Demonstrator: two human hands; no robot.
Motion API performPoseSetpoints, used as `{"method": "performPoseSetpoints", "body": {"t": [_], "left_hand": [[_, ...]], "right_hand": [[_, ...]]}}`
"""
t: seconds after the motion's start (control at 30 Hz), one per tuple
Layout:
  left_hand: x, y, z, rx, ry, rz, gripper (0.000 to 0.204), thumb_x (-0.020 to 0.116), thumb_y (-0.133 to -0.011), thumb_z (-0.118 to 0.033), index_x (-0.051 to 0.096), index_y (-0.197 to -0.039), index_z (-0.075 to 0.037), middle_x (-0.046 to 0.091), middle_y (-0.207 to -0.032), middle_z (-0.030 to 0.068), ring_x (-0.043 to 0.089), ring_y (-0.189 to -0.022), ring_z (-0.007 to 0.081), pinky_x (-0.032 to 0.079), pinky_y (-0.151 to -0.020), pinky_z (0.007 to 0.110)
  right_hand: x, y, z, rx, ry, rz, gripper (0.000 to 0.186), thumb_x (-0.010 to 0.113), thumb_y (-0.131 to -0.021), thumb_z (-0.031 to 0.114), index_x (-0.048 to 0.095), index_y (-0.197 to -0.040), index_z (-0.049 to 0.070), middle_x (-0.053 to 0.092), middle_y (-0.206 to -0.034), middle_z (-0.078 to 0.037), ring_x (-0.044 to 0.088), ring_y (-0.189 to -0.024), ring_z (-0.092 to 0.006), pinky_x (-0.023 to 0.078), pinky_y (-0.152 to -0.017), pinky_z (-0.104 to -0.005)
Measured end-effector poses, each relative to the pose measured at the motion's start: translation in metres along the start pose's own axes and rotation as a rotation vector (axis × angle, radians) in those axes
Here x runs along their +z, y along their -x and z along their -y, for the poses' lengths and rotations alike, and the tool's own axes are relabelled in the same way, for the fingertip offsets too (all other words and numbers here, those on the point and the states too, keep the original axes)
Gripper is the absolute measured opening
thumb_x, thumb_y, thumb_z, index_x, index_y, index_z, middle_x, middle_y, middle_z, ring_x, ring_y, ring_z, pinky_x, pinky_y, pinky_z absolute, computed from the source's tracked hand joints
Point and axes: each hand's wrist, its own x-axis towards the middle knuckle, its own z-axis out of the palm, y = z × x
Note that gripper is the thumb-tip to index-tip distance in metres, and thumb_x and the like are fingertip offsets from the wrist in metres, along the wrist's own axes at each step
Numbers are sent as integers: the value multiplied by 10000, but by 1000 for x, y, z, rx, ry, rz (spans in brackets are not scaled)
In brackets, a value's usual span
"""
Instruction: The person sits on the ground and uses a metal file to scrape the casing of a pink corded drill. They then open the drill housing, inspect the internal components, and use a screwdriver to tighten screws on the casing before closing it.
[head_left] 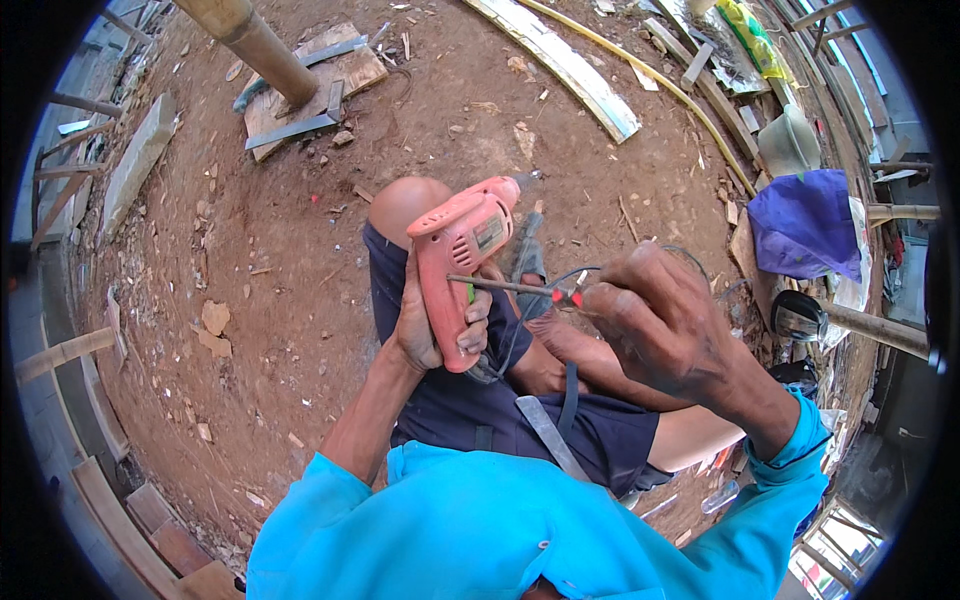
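A faded red power drill [462,238] is held over my lap with its chuck end pointing to the upper right. My left hand [412,322] is closed round its handle, fingers showing on the right side. From the right, my right hand [660,318] grips a screwdriver [512,286] by its red and dark handle, which is mostly hidden in the fingers. The screwdriver's shaft points left, and its tip meets the drill's handle below the vented body; whether it sits in a screw is too small to tell. A dark cord [520,330] loops beside the drill.
Across my dark shorts lies a flat metal strip [552,438]. A bamboo post [262,55] stands on a wooden board [350,72] at the far left. To the right are a purple cloth or bag [808,225], a pale bucket [790,142] and a long yellow pole [660,78]. Scraps litter the dirt floor.
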Motion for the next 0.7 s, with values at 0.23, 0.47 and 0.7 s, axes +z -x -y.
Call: {"method": "performPoseSetpoints", "body": {"t": [0.23, 0.47, 0.7], "left_hand": [[8, 3, -2, -9, 14, -46, 998, 320, -856, -955, 551, -1361, -126, 542, -720, 43, 544, -446, 180, 478, -423, 319], [2, 1, -1, -11, -40, -55, 1004, 319, -842, -968, 539, -1379, -149, 530, -695, 33, 534, -440, 165, 459, -400, 303], [11, 0, -1, 28, -74, -140, 981, 320, -845, -967, 544, -1345, -153, 525, -665, 33, 518, -429, 155, 436, -385, 290]], "right_hand": [[1, 2, 5, 205, -42, 93, 352, 787, -809, 172, 625, -1098, 52, 564, -901, -98, 640, -761, -294, 521, -628, -402], [-2, -1, 1, -17, 0, 37, 297, 776, -855, 136, 625, -1095, 47, 590, -917, -127, 653, -741, -312, 520, -596, -417], [6, 11, 5, 269, -93, 84, 269, 791, -830, 136, 629, -1014, 26, 610, -959, -162, 659, -802, -319, 528, -629, -425]]}}
